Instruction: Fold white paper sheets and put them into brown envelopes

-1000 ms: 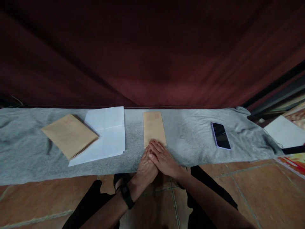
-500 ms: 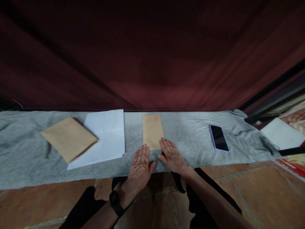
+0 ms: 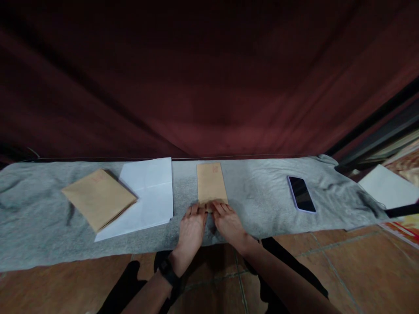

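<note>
A brown paper envelope [image 3: 210, 183] with small red print at its upper right lies flat on the grey cloth, in front of me. At its near edge, my left hand [image 3: 192, 224] has its fingers curled, pinching the lower left part. My right hand [image 3: 227, 220] grips the same edge from the right, its fingertips close to those of the left. The fingers cover the envelope's near end. Left of it rests a stack of brown envelopes [image 3: 100, 198], partly over white paper sheets [image 3: 155, 192].
The grey cloth [image 3: 258, 192] covers a long narrow surface. A phone [image 3: 301, 194] in a purple case lies on the right. Behind hangs a dark red curtain [image 3: 209, 100]. White paper [image 3: 389, 186] sits at far right. Tiled floor [image 3: 216, 266] shows below.
Both hands were lying flat with fingers stretched at the envelope's lower corners. Now they have come together and curled their fingers onto its near edge. The view has tilted slightly.
</note>
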Demonstrator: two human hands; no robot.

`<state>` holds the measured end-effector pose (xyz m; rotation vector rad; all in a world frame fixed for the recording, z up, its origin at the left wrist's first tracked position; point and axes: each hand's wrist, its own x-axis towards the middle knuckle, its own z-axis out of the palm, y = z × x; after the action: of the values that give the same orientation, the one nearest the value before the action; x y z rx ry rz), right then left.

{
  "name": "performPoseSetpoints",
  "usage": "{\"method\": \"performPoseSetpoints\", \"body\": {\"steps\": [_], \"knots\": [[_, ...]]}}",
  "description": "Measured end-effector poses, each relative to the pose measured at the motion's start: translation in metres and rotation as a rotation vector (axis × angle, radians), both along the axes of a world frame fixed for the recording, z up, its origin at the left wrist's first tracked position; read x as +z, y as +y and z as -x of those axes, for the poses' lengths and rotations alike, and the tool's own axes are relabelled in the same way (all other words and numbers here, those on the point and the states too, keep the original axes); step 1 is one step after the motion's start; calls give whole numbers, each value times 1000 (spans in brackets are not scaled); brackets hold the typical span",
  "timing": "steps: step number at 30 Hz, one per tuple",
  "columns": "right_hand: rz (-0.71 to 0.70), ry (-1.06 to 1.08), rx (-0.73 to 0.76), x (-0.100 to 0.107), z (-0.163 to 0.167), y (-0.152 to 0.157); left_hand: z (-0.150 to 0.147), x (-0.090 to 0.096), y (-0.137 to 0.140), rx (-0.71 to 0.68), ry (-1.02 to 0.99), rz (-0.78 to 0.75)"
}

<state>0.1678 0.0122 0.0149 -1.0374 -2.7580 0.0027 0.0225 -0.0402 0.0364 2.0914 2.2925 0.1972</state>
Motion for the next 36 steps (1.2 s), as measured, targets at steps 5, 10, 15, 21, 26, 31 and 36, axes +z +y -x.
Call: {"method": "performPoseSetpoints", "body": {"steps": [5,10,15,21,26,31,36], "knots": [[-41,9,-34,-5,1,2,6,-2,14,192,-251,-8],[-44,13,-52,-7,7,4,14,-11,30,351,-773,-26],[0,91,-138,3,9,6,7,-5,35,277,-1398,-166],[380,812,-355,35,-15,29,-5,21,32,124,-1606,-237],[1065,1630,-513,27,-15,28,-6,12,32,323,-1634,-76],[1485,1675,-568,6,-1,4,-4,1,35,309,-1685,8],[1876,901,-360,23,-26,11,14,-4,37,376,-1555,99]]}}
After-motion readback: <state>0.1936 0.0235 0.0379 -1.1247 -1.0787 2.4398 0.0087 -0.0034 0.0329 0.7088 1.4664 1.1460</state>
